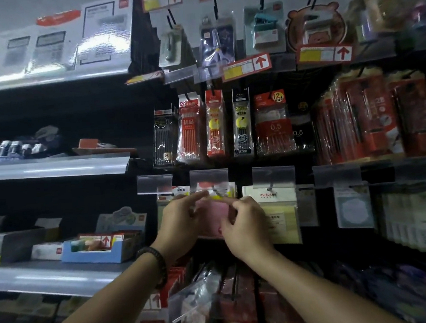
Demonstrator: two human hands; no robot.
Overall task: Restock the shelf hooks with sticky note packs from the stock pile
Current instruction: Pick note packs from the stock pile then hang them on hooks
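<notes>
Pink sticky note pack point(214, 218), in a clear sleeve, is at the middle hook row. I hold it with both hands: my left hand point(181, 221) grips its left edge with the forefinger stretched along the top, and my right hand point(246, 224) pinches its right edge.

Room is tight. A clear label holder point(209, 179) overhangs the pack's top and hides the hook, so I cannot tell whether the pack is hung. A yellow pack point(283, 222) hangs just beside my right hand; its header print is too unclear to read.

Refill packs point(274, 124) in the row above read "0.5" and "12". A red arrow tag point(247, 67) sits higher up.

To the left, a grey shelf point(51, 167) has a lower tier with a blue carton point(95, 254). The lighting is dim.
</notes>
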